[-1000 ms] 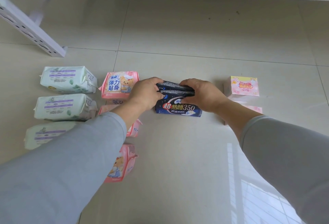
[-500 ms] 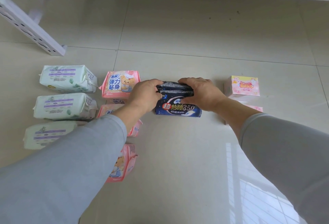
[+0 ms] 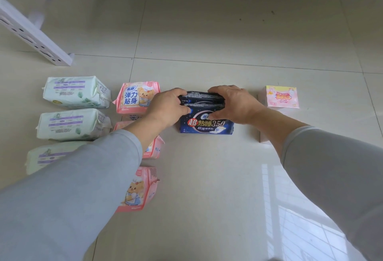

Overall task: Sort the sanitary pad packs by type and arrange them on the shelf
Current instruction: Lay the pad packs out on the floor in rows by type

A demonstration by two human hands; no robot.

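Two dark blue packs [image 3: 206, 123] are stood upright, one behind the other, on the pale shelf surface [image 3: 207, 177], in the middle between the other groups. The left hand [image 3: 167, 107] is curled round their left ends and the right hand [image 3: 232, 105] round their right ends, so both are held pressed together. They are judged light, soft and slippery in their film wrap, best squeezed at the ends. To the left a column of pink packs [image 3: 137, 96] is set, farther left the pale green packs [image 3: 75, 92]; to the right, pink boxes [image 3: 281, 96] are stood.
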